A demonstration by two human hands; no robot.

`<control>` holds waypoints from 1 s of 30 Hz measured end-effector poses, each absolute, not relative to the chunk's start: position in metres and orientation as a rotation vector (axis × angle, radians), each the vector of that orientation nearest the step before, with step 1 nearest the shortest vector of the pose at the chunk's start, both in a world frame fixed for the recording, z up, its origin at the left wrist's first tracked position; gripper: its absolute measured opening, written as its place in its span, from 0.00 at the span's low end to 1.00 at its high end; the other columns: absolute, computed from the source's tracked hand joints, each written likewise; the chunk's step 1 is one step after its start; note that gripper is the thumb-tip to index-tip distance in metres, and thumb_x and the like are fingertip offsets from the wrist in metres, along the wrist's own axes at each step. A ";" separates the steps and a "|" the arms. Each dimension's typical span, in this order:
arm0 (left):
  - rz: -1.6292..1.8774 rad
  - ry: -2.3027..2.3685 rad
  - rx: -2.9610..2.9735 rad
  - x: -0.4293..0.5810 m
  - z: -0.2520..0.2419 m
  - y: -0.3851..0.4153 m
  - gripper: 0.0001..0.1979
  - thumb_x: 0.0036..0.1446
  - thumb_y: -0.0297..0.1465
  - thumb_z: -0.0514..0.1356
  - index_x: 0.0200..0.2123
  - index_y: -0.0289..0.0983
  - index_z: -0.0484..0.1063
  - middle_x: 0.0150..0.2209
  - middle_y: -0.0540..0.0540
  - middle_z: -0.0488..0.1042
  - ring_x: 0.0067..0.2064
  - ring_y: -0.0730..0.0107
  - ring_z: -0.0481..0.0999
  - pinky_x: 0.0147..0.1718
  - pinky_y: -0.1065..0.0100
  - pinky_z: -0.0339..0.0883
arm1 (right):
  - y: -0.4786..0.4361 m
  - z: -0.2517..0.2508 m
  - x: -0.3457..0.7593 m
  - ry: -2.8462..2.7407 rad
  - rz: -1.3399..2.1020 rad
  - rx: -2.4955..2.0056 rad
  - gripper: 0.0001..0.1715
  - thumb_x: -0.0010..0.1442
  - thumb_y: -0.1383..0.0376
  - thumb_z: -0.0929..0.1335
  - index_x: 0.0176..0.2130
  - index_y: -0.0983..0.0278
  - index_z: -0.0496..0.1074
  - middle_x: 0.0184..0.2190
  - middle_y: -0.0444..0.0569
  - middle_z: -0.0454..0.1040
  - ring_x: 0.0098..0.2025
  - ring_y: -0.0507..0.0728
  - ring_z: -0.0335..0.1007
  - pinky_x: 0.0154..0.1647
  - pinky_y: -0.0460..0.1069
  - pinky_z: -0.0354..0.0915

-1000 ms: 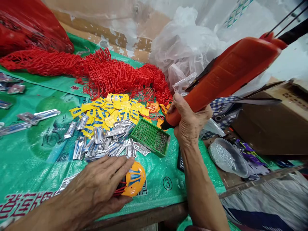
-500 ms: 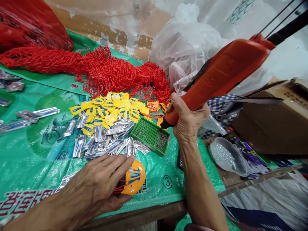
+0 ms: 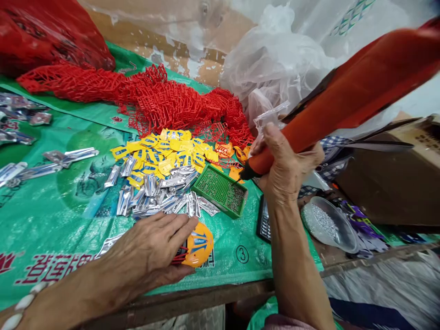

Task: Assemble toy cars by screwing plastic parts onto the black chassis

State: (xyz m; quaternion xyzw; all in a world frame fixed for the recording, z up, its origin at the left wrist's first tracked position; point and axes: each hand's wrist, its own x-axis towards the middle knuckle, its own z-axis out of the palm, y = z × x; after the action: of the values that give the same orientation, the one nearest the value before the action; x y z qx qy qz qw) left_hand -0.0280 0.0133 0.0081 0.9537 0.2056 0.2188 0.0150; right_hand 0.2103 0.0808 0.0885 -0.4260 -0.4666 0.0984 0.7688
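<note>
Red-orange driver (image 3: pixel 343 101), smooth-bodied and black-nosed, has tilted closer.

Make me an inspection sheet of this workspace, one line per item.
Surface: green printed sheet, wrinkled.
Working items: red tool, angled down toward green tray of small metal bits; orange piece.
Clutter: yellow parts and silver parts in adjoining heaps, red lattice pieces behind.
Hands: left hand on orange piece; right hand around red tool.
Cables: nothing seen; tool's far end blurred.
Surroundings: plastic bags behind, clear bowl and cardboard box at right.
</note>
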 end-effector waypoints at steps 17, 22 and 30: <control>0.523 0.613 2.883 -0.030 0.016 0.016 0.23 0.71 0.44 0.51 0.55 0.31 0.67 0.50 0.36 0.77 0.45 0.57 0.80 0.41 0.59 0.75 | -0.011 0.124 0.146 -1.026 0.545 -0.892 0.11 0.51 0.65 0.77 0.23 0.62 0.73 0.19 0.39 0.69 0.17 0.48 0.64 0.17 0.47 0.63; 0.489 0.630 2.905 -0.030 0.020 0.016 0.23 0.69 0.45 0.55 0.55 0.32 0.67 0.50 0.36 0.78 0.44 0.57 0.80 0.40 0.60 0.75 | -0.012 0.118 0.146 -1.046 0.584 -0.858 0.06 0.52 0.65 0.77 0.29 0.60 0.77 0.19 0.40 0.70 0.17 0.49 0.65 0.17 0.47 0.64; 0.453 0.629 2.873 -0.030 0.019 0.016 0.24 0.63 0.42 0.62 0.54 0.31 0.67 0.51 0.35 0.77 0.45 0.54 0.80 0.40 0.59 0.75 | -0.007 0.109 0.145 -1.095 0.568 -0.918 0.13 0.49 0.60 0.78 0.36 0.57 0.77 0.19 0.39 0.67 0.16 0.51 0.62 0.15 0.48 0.62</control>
State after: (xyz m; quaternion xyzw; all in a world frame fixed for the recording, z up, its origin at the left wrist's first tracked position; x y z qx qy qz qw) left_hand -0.0296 0.0161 0.0188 0.9621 0.2106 0.1518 0.0829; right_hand 0.1452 -0.0071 0.1093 -0.4149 -0.4951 0.2568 0.7188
